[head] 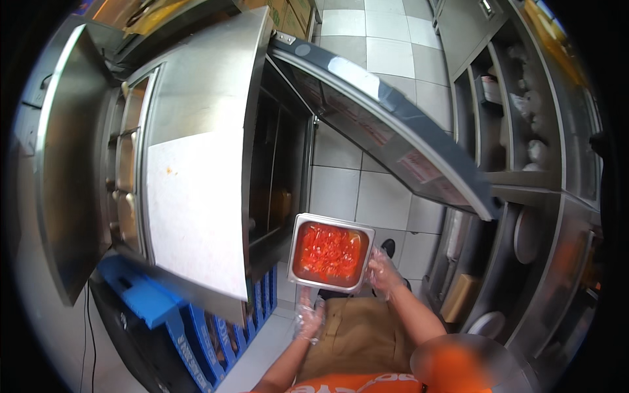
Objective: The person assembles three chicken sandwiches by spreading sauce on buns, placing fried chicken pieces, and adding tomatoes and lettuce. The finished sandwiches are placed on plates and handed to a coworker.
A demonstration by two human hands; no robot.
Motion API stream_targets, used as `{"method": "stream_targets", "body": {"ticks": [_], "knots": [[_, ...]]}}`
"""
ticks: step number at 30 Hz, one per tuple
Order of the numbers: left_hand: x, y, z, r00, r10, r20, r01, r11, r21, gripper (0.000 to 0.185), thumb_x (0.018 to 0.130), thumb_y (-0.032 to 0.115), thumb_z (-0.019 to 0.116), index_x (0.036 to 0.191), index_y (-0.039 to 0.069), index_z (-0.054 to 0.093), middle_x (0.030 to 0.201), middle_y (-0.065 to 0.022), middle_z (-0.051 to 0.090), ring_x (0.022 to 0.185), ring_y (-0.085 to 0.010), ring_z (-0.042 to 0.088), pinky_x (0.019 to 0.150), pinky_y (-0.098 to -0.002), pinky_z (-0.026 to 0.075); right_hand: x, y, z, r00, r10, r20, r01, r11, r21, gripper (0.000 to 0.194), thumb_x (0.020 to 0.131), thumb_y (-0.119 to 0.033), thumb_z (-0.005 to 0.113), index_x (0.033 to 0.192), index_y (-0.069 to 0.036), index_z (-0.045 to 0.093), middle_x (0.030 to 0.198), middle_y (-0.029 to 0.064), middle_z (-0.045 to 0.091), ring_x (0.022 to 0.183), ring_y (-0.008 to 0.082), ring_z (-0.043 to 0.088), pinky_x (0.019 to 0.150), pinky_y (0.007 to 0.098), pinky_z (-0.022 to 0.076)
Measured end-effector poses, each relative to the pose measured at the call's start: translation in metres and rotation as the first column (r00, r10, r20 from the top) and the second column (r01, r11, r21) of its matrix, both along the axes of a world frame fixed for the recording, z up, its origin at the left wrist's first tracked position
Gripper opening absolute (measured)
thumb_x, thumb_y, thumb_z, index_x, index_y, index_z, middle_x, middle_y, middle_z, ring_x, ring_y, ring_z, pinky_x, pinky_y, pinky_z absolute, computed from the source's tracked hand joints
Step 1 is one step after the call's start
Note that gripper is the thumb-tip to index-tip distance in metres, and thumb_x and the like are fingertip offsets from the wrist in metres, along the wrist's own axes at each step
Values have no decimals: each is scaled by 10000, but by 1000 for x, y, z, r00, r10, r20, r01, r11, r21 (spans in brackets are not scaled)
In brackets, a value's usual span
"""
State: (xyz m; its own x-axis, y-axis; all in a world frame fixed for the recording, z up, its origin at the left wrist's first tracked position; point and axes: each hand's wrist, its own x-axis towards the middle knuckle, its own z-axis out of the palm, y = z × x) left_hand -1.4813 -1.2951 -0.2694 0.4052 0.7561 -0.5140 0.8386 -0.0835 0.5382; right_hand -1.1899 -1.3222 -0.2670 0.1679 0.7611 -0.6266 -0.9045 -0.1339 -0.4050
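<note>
A square stainless-steel food pan [296, 248] is held level in front of my apron. It contains chopped red pieces in liquid [330, 250], perhaps tomato or pepper. My right hand [384, 271], in a clear plastic glove, grips the pan's right side. At the near edge my left hand [309, 317], gloved the same way, supports the pan, its fingertips partly hidden beneath. Left of the pan is the dark open compartment of a steel undercounter refrigerator [282, 147]. Its door [393, 108] stands swung out beyond the pan.
A white cutting board [196, 216] with small orange crumbs covers part of the steel worktop [201, 93]. Behind it, food wells [128, 167] sit under a raised steel lid [73, 162]. Blue crates or boxes [196, 339] stand below left. Steel shelving [516, 196] lines the right.
</note>
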Motion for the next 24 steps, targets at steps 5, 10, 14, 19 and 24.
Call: {"method": "stream_targets", "body": {"ticks": [5,10,14,19,24], "knots": [[26,39,-11,811,-584,-33,580,811,-82,627,900,357,534,1395,6,374,1471,-256,297,1365,-406,281,1119,-485,229,14,77,-228,988,1,152,-5,1000,26,594,797,-134,600,1351,-77,393,1229,-10,541,1078,93,537,808,252,476],[8,55,-16,880,-448,-157,452,892,-13,596,846,279,593,1374,70,414,1444,-194,365,1326,-375,346,1086,-476,292,18,176,-367,989,-83,127,86,996,-20,545,803,-101,594,1316,-73,413,1158,-23,543,964,86,531,742,244,452],[-2,60,-30,894,-394,-212,409,912,26,656,811,260,626,1390,61,390,1460,-212,319,1338,-424,295,1098,-497,273,20,270,-395,979,-163,119,151,983,104,337,799,-94,600,1126,-84,519,911,-20,554,744,96,510,632,261,423],[-14,55,-51,929,-302,-214,336,930,146,682,789,242,626,1402,58,391,1474,-210,317,1357,-405,294,1108,-499,265,33,369,-420,957,-209,203,209,978,24,102,772,-108,578,842,-140,510,693,-31,460,581,101,449,532,265,373],[-20,46,-75,932,-267,-247,320,924,207,721,761,284,688,1387,45,422,1453,-233,355,1336,-415,343,1093,-504,310,55,441,-430,944,-159,289,163,987,11,155,767,-130,584,911,-127,527,727,-33,467,614,102,443,563,247,372]]}}
